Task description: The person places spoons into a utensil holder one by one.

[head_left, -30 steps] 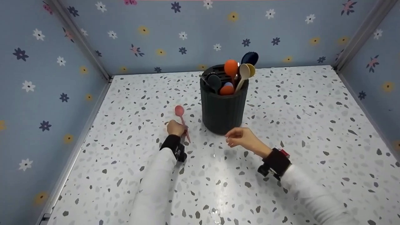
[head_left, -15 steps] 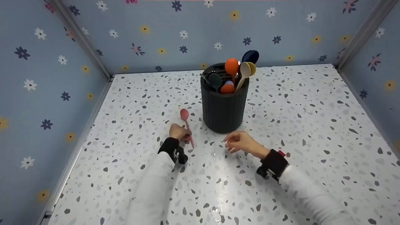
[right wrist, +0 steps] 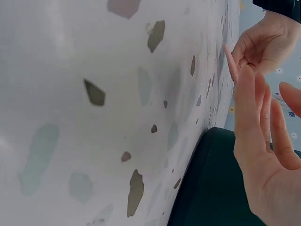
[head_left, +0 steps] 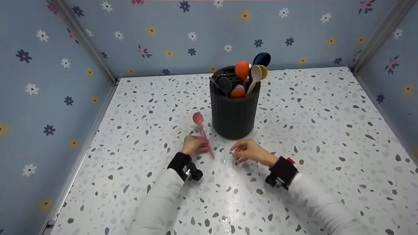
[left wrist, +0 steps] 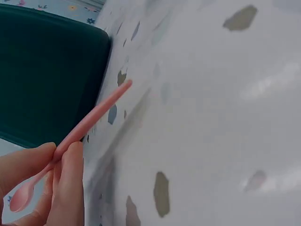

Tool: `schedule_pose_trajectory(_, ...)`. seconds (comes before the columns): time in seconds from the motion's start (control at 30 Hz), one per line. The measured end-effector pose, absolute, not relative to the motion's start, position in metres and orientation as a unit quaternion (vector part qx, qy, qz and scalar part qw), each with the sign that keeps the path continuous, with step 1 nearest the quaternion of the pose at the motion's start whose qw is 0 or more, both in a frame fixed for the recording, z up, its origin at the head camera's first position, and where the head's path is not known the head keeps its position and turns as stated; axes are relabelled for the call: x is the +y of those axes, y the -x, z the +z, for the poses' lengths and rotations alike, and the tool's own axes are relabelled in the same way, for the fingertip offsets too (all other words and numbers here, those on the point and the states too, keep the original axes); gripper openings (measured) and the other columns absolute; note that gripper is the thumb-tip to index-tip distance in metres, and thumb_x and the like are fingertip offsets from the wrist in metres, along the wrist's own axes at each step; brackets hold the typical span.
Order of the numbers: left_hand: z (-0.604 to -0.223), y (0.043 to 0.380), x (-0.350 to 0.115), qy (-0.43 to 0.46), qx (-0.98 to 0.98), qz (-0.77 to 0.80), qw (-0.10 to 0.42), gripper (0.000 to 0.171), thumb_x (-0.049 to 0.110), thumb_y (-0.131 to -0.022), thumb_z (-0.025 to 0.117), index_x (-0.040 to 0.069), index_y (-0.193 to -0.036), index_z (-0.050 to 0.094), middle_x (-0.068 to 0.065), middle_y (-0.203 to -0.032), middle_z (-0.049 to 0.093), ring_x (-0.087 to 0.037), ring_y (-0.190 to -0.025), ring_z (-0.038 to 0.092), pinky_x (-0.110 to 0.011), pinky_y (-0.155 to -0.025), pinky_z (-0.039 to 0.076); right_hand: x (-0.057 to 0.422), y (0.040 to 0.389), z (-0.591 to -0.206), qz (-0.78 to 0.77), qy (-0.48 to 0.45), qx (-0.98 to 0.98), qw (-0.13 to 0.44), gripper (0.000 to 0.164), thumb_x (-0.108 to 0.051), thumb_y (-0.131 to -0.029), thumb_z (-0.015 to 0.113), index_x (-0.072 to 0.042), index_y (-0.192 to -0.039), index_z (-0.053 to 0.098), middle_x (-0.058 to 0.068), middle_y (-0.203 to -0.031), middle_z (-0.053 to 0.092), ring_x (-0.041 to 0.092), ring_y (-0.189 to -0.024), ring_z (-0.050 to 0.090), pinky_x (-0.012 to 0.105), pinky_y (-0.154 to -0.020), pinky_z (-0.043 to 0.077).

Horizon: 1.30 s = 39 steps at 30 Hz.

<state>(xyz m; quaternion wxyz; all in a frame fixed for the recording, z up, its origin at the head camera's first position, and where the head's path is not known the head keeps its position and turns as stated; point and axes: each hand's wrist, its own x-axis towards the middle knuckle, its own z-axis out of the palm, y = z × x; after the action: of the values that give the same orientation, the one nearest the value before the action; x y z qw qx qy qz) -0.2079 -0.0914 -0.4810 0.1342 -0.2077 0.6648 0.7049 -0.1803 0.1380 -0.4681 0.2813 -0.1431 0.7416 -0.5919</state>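
Observation:
A pink spoon (head_left: 198, 118) is pinched at its handle by my left hand (head_left: 195, 144), just left of a dark ribbed utensil holder (head_left: 232, 117). In the left wrist view, thumb and fingers close round the spoon's handle (left wrist: 91, 117), whose tip is raised over its shadow on the table. The bowl points away from me, toward the back. My right hand (head_left: 253, 151) hovers in front of the holder, its fingers loosely bent and holding nothing. The right wrist view shows its fingers spread, with my left hand (right wrist: 268, 42) and the pink handle beyond them.
Several utensils stand in the holder: an orange spoon (head_left: 242, 69), a beige spoon (head_left: 256, 74), a dark blue spoon (head_left: 262, 59) and a dark green one (head_left: 224, 85). The speckled white table (head_left: 313, 137) is bordered by flowered blue walls (head_left: 202, 26) at the back and sides.
My left hand has carried the pink spoon right and toward me, turning its handle tip further right. My right hand has shifted slightly left and nearer. The holder stays put.

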Motion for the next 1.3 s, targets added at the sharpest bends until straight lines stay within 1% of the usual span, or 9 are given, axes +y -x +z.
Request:
schedule_pose_trajectory(0.1,-0.48,0.203,-0.086,0.186,0.632,0.741,0.13,0.024,-0.012,-0.075,0.059,-0.02,-0.097,0.054,-0.013,-0.066,0.061,-0.019,-0.057,0.061,-0.032,-0.063,0.055,0.136,0.18,-0.47,-0.6,0.137,0.735,0.285,0.03,0.0,-0.081,0.058,0.013,-0.107,0.052,0.025,-0.091,0.059,0.033,-0.08,0.062,0.044,-0.072,0.053)
schedule_pose_trajectory(0.17,-0.479,0.199,-0.082,0.171,0.613,0.76,0.131,0.024,-0.012,-0.077,0.058,-0.021,-0.099,0.053,-0.014,-0.068,0.061,-0.019,-0.061,0.061,-0.032,-0.067,0.055,0.134,0.18,-0.471,-0.606,0.132,0.731,0.285,0.032,0.0,-0.081,0.059,0.013,-0.108,0.052,0.022,-0.089,0.059,0.034,-0.08,0.061,0.044,-0.073,0.053)
schedule_pose_trajectory(0.4,-0.473,0.186,-0.069,0.128,0.594,0.786,0.119,0.024,-0.011,-0.08,0.055,-0.021,-0.101,0.051,-0.013,-0.074,0.061,-0.018,-0.066,0.062,-0.033,-0.073,0.054,0.129,0.18,-0.47,-0.615,0.13,0.732,0.264,0.033,0.002,-0.079,0.057,0.014,-0.109,0.052,0.011,-0.084,0.061,0.025,-0.078,0.062,0.039,-0.075,0.053)
schedule_pose_trajectory(0.57,-0.466,0.178,-0.063,0.091,0.599,0.786,0.118,0.028,-0.01,-0.081,0.055,-0.023,-0.105,0.048,-0.01,-0.074,0.06,-0.015,-0.066,0.062,-0.031,-0.072,0.054,0.127,0.179,-0.468,-0.613,0.141,0.733,0.258,0.033,-0.001,-0.079,0.061,0.013,-0.108,0.055,0.011,-0.085,0.063,0.022,-0.078,0.062,0.042,-0.076,0.052)
schedule_pose_trajectory(0.77,-0.461,0.171,-0.057,0.083,0.602,0.787,0.109,0.025,-0.01,-0.079,0.057,-0.021,-0.101,0.05,-0.006,-0.07,0.06,-0.012,-0.061,0.061,-0.027,-0.067,0.055,0.124,0.177,-0.466,-0.616,0.155,0.727,0.262,0.031,-0.002,-0.079,0.061,0.011,-0.107,0.056,0.011,-0.087,0.063,0.013,-0.076,0.061,0.035,-0.074,0.053)
schedule_pose_trajectory(0.93,-0.468,0.172,-0.056,0.068,0.606,0.787,0.096,0.023,-0.008,-0.078,0.059,-0.018,-0.097,0.054,-0.006,-0.07,0.061,-0.012,-0.06,0.061,-0.025,-0.064,0.055,0.124,0.177,-0.466,-0.613,0.152,0.731,0.258,0.03,0.0,-0.079,0.059,0.011,-0.106,0.057,0.008,-0.085,0.063,0.012,-0.075,0.06,0.033,-0.072,0.054)
schedule_pose_trajectory(1.1,-0.464,0.17,-0.055,0.059,0.611,0.785,0.088,0.02,-0.007,-0.077,0.06,-0.015,-0.095,0.055,-0.006,-0.07,0.061,-0.012,-0.061,0.061,-0.025,-0.063,0.055,0.123,0.178,-0.464,-0.606,0.152,0.737,0.258,0.029,0.003,-0.079,0.058,0.01,-0.107,0.057,0.01,-0.087,0.064,0.012,-0.074,0.06,0.032,-0.072,0.054)
schedule_pose_trajectory(1.17,-0.453,0.165,-0.054,0.073,0.618,0.778,0.092,0.021,-0.007,-0.078,0.059,-0.016,-0.096,0.053,-0.005,-0.069,0.06,-0.012,-0.06,0.061,-0.025,-0.064,0.055,0.122,0.178,-0.462,-0.604,0.153,0.738,0.261,0.029,0.004,-0.079,0.057,0.01,-0.107,0.058,0.012,-0.089,0.064,0.012,-0.075,0.06,0.032,-0.073,0.053)
schedule_pose_trajectory(1.3,-0.447,0.165,-0.054,0.077,0.616,0.778,0.096,0.023,-0.007,-0.078,0.059,-0.016,-0.098,0.052,-0.005,-0.07,0.06,-0.013,-0.061,0.061,-0.027,-0.066,0.055,0.122,0.179,-0.458,-0.605,0.157,0.735,0.264,0.028,0.003,-0.08,0.057,0.01,-0.107,0.057,0.02,-0.094,0.063,0.012,-0.076,0.061,0.032,-0.075,0.053)
